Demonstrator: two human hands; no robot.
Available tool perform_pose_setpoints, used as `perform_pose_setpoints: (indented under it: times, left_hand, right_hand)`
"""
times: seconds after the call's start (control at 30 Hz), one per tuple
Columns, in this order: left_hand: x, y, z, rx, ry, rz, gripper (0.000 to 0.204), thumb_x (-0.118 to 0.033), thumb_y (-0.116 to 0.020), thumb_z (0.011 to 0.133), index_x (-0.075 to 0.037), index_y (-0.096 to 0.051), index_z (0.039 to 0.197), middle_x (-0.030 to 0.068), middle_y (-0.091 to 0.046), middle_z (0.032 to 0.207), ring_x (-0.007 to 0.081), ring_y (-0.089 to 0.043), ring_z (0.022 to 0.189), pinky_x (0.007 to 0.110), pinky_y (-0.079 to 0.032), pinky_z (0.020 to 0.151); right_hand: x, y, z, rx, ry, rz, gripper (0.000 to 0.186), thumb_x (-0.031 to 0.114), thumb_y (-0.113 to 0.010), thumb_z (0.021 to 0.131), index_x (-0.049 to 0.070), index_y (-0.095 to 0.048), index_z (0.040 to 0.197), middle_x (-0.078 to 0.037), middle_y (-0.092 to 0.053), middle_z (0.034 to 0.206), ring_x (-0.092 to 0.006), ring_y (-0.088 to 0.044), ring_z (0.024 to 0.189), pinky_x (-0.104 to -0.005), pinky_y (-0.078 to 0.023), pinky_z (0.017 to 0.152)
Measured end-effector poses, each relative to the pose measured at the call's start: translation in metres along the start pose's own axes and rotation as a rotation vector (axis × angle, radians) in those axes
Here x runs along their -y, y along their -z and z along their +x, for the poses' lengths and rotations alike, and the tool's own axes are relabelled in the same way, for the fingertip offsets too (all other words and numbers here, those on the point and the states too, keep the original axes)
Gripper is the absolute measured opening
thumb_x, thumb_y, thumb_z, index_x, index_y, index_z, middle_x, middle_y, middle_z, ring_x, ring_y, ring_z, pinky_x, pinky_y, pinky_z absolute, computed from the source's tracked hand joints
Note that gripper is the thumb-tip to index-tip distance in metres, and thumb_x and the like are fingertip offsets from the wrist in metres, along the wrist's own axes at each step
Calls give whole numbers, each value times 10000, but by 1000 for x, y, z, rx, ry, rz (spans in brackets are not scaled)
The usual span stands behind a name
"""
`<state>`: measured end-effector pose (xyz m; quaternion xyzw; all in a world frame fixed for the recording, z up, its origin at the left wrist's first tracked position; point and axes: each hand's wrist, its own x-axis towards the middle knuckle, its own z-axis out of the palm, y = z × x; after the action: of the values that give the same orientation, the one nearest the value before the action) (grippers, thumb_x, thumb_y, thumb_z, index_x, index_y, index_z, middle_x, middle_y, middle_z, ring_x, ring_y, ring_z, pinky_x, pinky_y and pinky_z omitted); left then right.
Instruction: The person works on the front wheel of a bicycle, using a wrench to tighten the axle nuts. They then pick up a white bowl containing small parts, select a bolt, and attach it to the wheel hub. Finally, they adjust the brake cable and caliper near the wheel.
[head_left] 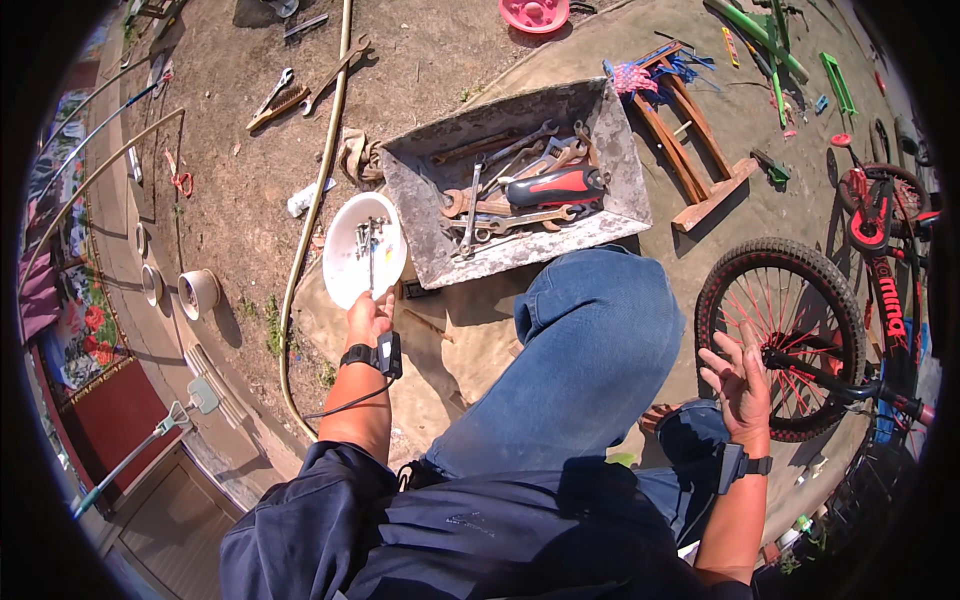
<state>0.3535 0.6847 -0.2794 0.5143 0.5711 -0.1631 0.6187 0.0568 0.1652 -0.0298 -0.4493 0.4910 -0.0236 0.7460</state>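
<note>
My left hand (pixel 370 316) is closed on the near rim of a white bowl (pixel 340 279). Several small bolts (pixel 368 240) and a long thin metal piece lie in the bowl. Just right of it stands a worn grey metal tray (pixel 430 262) filled with spanners (pixel 470 215) and a red and black power tool (pixel 556 187). My right hand (pixel 738 385) is raised with its fingers apart and nothing in it. Behind that hand is the wheel (pixel 712 300) of a black and red bicycle (pixel 884 285); whether they touch I cannot tell.
A hose (pixel 318 190) runs along the ground on the left. Pliers, a brush (pixel 278 107) and a spanner (pixel 338 75) lie beyond it. A wooden frame (pixel 690 140) lies right of the tray. A pink basin (pixel 535 12) is at the far edge; a pot (pixel 200 292) stands left.
</note>
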Motion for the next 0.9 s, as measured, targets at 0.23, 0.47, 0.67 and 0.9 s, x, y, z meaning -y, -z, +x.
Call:
perform_pose_setpoints:
  times: [0.23, 0.47, 0.67, 0.9]
  left_hand:
    - [-9, 14, 4, -316, -647, 558, 292, -171, -560, 955, 5, -559, 1187, 184, -652, 1009, 330, -653, 894, 411, -525, 762]
    - [-35, -113, -69, 209, -1399, 1115, 152, -124, -638, 914, -35, -659, 1036, 146, -648, 974, 330, -633, 909, 407, -508, 815]
    - [6, -249, -78, 535, -1500, 1628, 154, -185, -633, 888, -121, -684, 1019, 143, -636, 955, 368, -641, 894, 459, -520, 772]
    - [37, -321, -65, 607, -1475, 1971, 235, -114, -553, 874, -136, -692, 1063, 165, -622, 985, 363, -639, 940, 455, -530, 794]
  right_hand:
    - [-10, -3, 9, -4, -52, -18, 764, 399, -589, 971, 95, -217, 1566, -180, -549, 1355, -302, -634, 1123, -371, -550, 871]
    - [-19, -6, 18, -33, -117, -6, 788, 379, -608, 959, 71, -208, 1564, -202, -520, 1379, -319, -631, 1131, -363, -552, 879]
    - [-21, -2, 26, -58, -169, 12, 795, 376, -612, 958, 49, -208, 1559, -223, -513, 1368, -342, -633, 1130, -347, -574, 837]
    - [-24, 7, 40, -110, -204, 3, 808, 416, -611, 950, 59, -216, 1557, -195, -545, 1333, -310, -650, 1090, -344, -583, 820]
